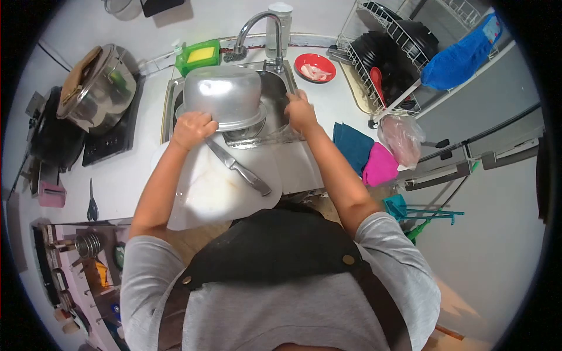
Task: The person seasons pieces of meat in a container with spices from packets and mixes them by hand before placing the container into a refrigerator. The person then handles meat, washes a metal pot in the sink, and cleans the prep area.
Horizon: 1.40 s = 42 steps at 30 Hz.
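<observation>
A dull silver metal pot (pixel 222 93) sits bottom-up over the left part of the sink (pixel 274 93), its wide rim facing down. My left hand (pixel 196 130) is closed at the near left of that rim, fingers curled over it. At the sink's right edge, my right hand (pixel 300 111) is curled; whatever it grips, if anything, is hidden. On the white cutting board (pixel 205 187) in front of me lies a knife (pixel 240 168), its blade pointing toward my left hand. The curved faucet (pixel 257 26) stands behind the pot.
Right of the faucet is a red plate (pixel 316 57) with pale meat slices. A dish rack (pixel 404 64) stands at the far right, near teal (pixel 352 146) and pink cloths (pixel 379 165). Left are a large pot (pixel 102 93), scissors (pixel 92 205) and a green sponge holder (pixel 190 65).
</observation>
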{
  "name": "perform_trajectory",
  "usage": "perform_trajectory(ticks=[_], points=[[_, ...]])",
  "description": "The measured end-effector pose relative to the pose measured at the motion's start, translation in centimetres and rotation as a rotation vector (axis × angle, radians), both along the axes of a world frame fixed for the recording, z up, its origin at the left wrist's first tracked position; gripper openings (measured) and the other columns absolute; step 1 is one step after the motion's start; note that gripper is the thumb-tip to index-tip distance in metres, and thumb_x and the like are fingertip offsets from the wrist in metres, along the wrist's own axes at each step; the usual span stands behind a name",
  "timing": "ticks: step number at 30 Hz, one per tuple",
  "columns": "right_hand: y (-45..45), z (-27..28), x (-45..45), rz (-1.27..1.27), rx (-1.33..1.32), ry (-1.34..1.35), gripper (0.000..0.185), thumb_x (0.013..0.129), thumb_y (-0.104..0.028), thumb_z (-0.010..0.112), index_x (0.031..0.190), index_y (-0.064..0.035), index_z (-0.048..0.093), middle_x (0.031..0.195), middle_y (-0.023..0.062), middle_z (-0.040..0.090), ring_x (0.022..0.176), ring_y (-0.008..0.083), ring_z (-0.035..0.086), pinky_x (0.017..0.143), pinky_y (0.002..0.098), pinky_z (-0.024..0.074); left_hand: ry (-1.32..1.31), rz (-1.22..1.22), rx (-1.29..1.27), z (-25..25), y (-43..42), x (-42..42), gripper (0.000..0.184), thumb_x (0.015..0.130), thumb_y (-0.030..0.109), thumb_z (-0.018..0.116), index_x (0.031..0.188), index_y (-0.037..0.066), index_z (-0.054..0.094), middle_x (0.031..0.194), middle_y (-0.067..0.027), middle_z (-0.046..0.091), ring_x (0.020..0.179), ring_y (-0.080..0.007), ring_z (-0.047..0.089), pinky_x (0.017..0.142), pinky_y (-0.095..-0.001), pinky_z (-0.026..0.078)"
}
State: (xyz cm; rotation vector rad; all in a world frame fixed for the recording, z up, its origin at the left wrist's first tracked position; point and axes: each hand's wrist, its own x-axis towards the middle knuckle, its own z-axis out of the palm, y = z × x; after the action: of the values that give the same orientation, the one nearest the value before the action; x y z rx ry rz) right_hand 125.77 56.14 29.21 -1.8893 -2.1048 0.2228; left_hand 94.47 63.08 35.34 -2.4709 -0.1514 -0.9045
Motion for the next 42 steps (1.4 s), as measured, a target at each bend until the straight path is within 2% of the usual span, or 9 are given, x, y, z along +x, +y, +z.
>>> perform_trajectory(ticks=[2,6,10,14,18,21,28,38,42], points=[[-2.1,2.7,-0.7,-0.251,0.489,0.436,0.012,0.072,-0.014,0.059,0.080,-0.0067,0.065,0.077,0.0184,0.062,0.072,0.0349,0.060,0.068,0.0426,0.0474,-0.068,0.077,-0.032,0.3,-0.6,0.0,0.013,0.057,0.016,0.056,0.058,0.015,0.043,0.055,0.0001,0.037,0.046,-0.0143,0.044,0.039,-0.0296,0.035],[-9.9,3.3,5.6,-0.558,0.359,0.106,0.014,0.075,-0.016,0.058,0.075,-0.0048,0.066,0.075,0.0173,0.063,0.071,0.0345,0.060,0.067,0.0406,0.0476,-0.189,0.151,-0.121,1.0,-3.6,0.5,0.015,0.056,0.017,0.057,0.056,0.014,0.041,0.054,-0.0015,0.034,0.046,-0.0153,0.043,0.039,-0.0304,0.034],[-16.8,3.1,7.6,-0.644,0.317,0.251,0.014,0.076,-0.015,0.060,0.081,-0.0034,0.067,0.071,0.0145,0.063,0.061,0.0242,0.062,0.059,0.0316,0.0471,-0.394,0.087,-0.307,2.4,-6.8,4.4,0.022,0.049,0.012,0.061,0.054,0.009,0.040,0.054,-0.0052,0.036,0.045,-0.0209,0.042,0.040,-0.0323,0.032],[-19.5,2.2,6.6,-0.719,0.283,0.445,0.012,0.076,-0.011,0.062,0.083,-0.0025,0.067,0.068,0.0091,0.064,0.057,0.0123,0.058,0.055,0.0253,0.0443,-0.870,0.220,-0.973,0.4,-8.5,11.6,0.006,0.058,0.001,0.054,0.063,0.000,0.051,0.059,-0.0107,0.051,0.049,-0.0215,0.048,0.049,-0.0281,0.040],[-20.6,2.2,4.0,-0.718,0.263,0.678,0.012,0.077,-0.010,0.063,0.085,-0.0025,0.067,0.066,0.0008,0.063,0.057,0.0037,0.050,0.052,0.0203,0.0397,-1.373,-0.207,-1.947,-1.9,-7.4,20.3,0.022,0.064,-0.008,0.047,0.081,0.002,0.055,0.065,-0.0041,0.052,0.056,-0.0117,0.048,0.049,-0.0287,0.039],[-21.9,2.6,2.4,-0.562,0.154,0.778,0.011,0.077,-0.007,0.064,0.085,-0.0019,0.067,0.065,-0.0001,0.062,0.056,0.0025,0.047,0.051,0.0187,0.0376,-1.300,-0.135,-2.241,-3.5,-5.9,22.8,0.032,0.064,-0.006,0.048,0.094,0.007,0.050,0.077,-0.0067,0.047,0.065,-0.0175,0.048,0.051,-0.0320,0.042],[-24.6,2.7,1.3,-0.509,0.145,0.742,0.010,0.077,-0.004,0.065,0.087,-0.0005,0.066,0.066,0.0012,0.062,0.057,0.0034,0.048,0.053,0.0190,0.0383,-1.350,0.159,-2.300,-3.2,-5.3,24.6,0.037,0.062,-0.006,0.049,0.096,0.007,0.044,0.082,-0.0087,0.043,0.070,-0.0208,0.044,0.048,-0.0382,0.040],[-25.5,2.5,5.1,-0.495,0.129,0.822,0.010,0.080,-0.002,0.062,0.090,0.0007,0.064,0.071,0.0000,0.062,0.064,0.0035,0.052,0.058,0.0167,0.0398,-1.385,-0.069,-2.261,-6.0,-4.5,24.4,0.032,0.067,-0.001,0.046,0.098,0.001,0.054,0.084,-0.0097,0.056,0.069,-0.0201,0.055,0.056,-0.0340,0.045],[-24.9,2.9,4.7,-0.500,0.121,0.810,0.012,0.078,-0.007,0.065,0.089,-0.0002,0.065,0.067,0.0029,0.062,0.060,0.0061,0.052,0.056,0.0204,0.0416,-1.274,0.232,-2.206,-6.8,-4.6,25.8,0.031,0.067,0.002,0.049,0.098,0.001,0.054,0.078,-0.0096,0.056,0.067,-0.0205,0.055,0.053,-0.0337,0.044]])
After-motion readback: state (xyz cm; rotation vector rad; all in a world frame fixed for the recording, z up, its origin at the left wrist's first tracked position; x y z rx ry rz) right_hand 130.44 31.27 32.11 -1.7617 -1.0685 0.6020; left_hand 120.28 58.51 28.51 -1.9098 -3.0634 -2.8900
